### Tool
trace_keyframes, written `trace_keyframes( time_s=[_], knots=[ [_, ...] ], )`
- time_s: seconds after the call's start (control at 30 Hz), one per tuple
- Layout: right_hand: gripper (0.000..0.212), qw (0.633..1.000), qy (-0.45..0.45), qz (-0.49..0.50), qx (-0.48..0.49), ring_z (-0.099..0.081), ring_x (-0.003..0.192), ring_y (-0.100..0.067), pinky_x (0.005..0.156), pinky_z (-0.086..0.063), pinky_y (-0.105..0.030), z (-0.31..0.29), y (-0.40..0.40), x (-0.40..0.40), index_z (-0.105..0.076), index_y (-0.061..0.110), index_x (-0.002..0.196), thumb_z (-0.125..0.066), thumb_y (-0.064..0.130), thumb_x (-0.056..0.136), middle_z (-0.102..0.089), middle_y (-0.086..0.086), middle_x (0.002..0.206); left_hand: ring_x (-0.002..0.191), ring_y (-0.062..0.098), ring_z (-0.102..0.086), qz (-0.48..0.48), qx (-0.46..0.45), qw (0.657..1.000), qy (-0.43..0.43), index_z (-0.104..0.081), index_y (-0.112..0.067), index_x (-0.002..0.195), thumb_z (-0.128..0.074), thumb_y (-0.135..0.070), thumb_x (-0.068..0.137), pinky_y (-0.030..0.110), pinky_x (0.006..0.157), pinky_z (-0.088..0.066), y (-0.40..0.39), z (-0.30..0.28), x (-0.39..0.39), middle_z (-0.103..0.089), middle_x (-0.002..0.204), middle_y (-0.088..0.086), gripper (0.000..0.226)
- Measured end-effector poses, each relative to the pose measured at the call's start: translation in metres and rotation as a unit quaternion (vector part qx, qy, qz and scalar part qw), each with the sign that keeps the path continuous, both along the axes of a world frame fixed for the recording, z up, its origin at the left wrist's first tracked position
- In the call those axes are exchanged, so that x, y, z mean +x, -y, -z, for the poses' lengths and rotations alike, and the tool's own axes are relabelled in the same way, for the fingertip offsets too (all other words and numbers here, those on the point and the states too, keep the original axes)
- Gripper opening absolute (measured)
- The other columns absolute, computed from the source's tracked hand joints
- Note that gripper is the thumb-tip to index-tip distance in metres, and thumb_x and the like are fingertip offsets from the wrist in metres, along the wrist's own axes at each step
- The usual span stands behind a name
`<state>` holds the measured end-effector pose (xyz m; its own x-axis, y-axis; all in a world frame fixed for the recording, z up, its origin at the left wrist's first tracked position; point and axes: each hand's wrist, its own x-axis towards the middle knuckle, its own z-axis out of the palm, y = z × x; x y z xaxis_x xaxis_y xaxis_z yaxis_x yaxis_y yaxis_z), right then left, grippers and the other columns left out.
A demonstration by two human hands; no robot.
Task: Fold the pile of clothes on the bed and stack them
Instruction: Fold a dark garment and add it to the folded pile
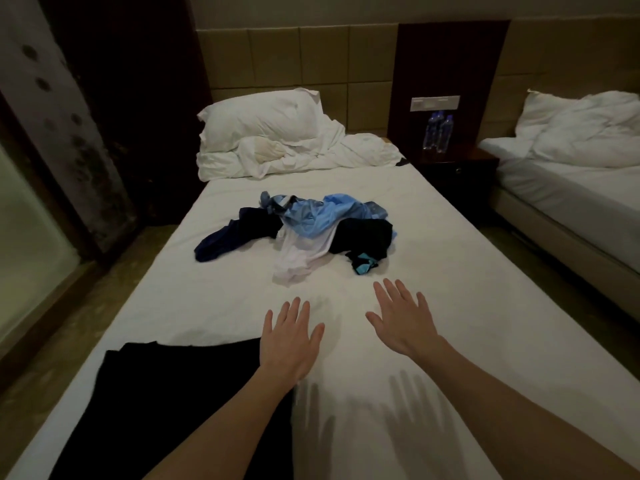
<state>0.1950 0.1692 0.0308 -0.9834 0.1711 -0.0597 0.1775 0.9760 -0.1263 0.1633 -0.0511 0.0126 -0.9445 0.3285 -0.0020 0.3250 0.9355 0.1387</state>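
The white bed (433,271) filled a dim hotel room, a pillow (263,123) at its head and water bottles (438,131) on the nightstand beside it. The pile of clothes (304,230) lay ahead of both sets of fingertips, apart from them, its long axis running left to right across the mattress. The right hand (401,320) reached further forward and looked nearer, its fingers straight and spread, holding nothing. The left hand (287,337) was likewise flat and splayed, empty, its wrist over the edge of a black garment (166,393) spread out beside it.
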Motion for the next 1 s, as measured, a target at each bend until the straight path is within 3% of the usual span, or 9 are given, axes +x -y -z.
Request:
trace_keyframes(
  time_s=[0.17, 0.3, 0.47, 0.53, 0.63, 0.77, 0.9, 1.0],
  knots=[
    [0.065, 1.000, 0.022, 0.009, -0.001, -0.001, 0.153, -0.022, 0.122, -0.007, -0.050, 0.030, -0.036, -0.068, -0.005, 0.020, 0.158, -0.034, 0.041, 0.104, -0.004, -0.001, 0.166, 0.153, 0.014, 0.002, 0.017, 0.021, 1.000, 0.016, -0.003, -0.024, 0.159, -0.014, -0.054, 0.103, 0.043, 0.125, 0.001, -0.047, 0.026, -0.057, 0.003, 0.167, -0.005, 0.064],
    [0.067, 1.000, 0.007, 0.008, -0.023, -0.017, 0.150, -0.023, 0.121, -0.019, -0.047, 0.057, -0.063, -0.136, -0.010, 0.017, 0.157, -0.043, 0.016, 0.099, -0.017, -0.003, 0.164, 0.153, 0.013, -0.001, 0.015, 0.043, 0.999, 0.013, -0.005, -0.025, 0.159, -0.021, -0.053, 0.104, 0.040, 0.125, -0.002, -0.076, 0.052, -0.119, -0.001, 0.167, -0.006, 0.064],
    [0.082, 0.997, -0.055, 0.013, -0.057, -0.030, 0.141, -0.027, 0.104, -0.044, -0.041, 0.090, -0.093, -0.222, -0.005, 0.019, 0.158, -0.050, 0.000, 0.093, -0.023, -0.004, 0.160, 0.152, 0.010, -0.008, 0.015, 0.086, 0.996, -0.002, -0.013, -0.025, 0.159, -0.029, -0.049, 0.104, 0.036, 0.125, -0.006, -0.106, 0.083, -0.189, -0.010, 0.166, -0.007, 0.062],
    [0.081, 0.994, -0.096, 0.022, -0.039, -0.038, 0.133, -0.029, 0.091, -0.050, -0.040, 0.104, -0.101, -0.248, -0.013, 0.017, 0.157, -0.054, -0.002, 0.090, -0.033, -0.006, 0.150, 0.152, 0.010, -0.009, 0.012, 0.100, 0.995, -0.009, -0.015, -0.024, 0.158, -0.031, -0.048, 0.104, 0.035, 0.125, -0.007, -0.111, 0.093, -0.205, -0.012, 0.165, -0.008, 0.061],
    [0.062, 0.986, -0.161, 0.028, -0.006, -0.053, 0.109, -0.031, 0.074, -0.045, -0.037, 0.120, -0.111, -0.273, -0.044, 0.013, 0.138, -0.064, -0.002, 0.081, -0.053, -0.008, 0.121, 0.151, 0.009, -0.013, 0.014, 0.127, 0.992, -0.014, -0.022, -0.023, 0.157, -0.034, -0.045, 0.104, 0.034, 0.125, -0.008, -0.108, 0.106, -0.214, -0.018, 0.164, -0.007, 0.059],
    [0.016, 0.968, -0.244, 0.003, -0.052, -0.054, 0.091, -0.033, 0.073, -0.043, -0.040, 0.120, -0.113, -0.270, -0.062, 0.008, 0.105, -0.066, 0.016, 0.091, -0.059, -0.013, 0.100, 0.149, 0.009, -0.020, 0.017, 0.149, 0.988, -0.022, -0.025, -0.022, 0.156, -0.037, -0.043, 0.103, 0.033, 0.123, -0.013, -0.105, 0.106, -0.208, -0.025, 0.162, -0.006, 0.058],
    [0.033, 0.941, -0.316, -0.028, -0.119, -0.042, 0.081, -0.024, 0.074, -0.039, -0.037, 0.106, -0.092, -0.229, -0.063, 0.003, 0.083, -0.052, 0.030, 0.098, -0.051, -0.013, 0.088, 0.143, 0.014, -0.034, 0.019, 0.177, 0.984, 0.001, -0.027, -0.023, 0.154, -0.051, -0.044, 0.096, 0.034, 0.118, -0.028, -0.113, 0.096, -0.193, -0.034, 0.158, -0.004, 0.067],
    [0.029, 0.926, -0.269, -0.046, -0.259, -0.040, 0.071, -0.010, 0.073, -0.035, -0.024, 0.062, -0.066, -0.172, -0.057, 0.010, 0.079, -0.048, 0.024, 0.103, -0.047, 0.000, 0.084, 0.133, 0.016, -0.046, 0.065, 0.219, 0.973, 0.021, -0.030, -0.027, 0.151, -0.063, -0.045, 0.084, 0.032, 0.107, -0.042, -0.116, 0.061, -0.155, -0.039, 0.152, -0.008, 0.077]
  ],
)
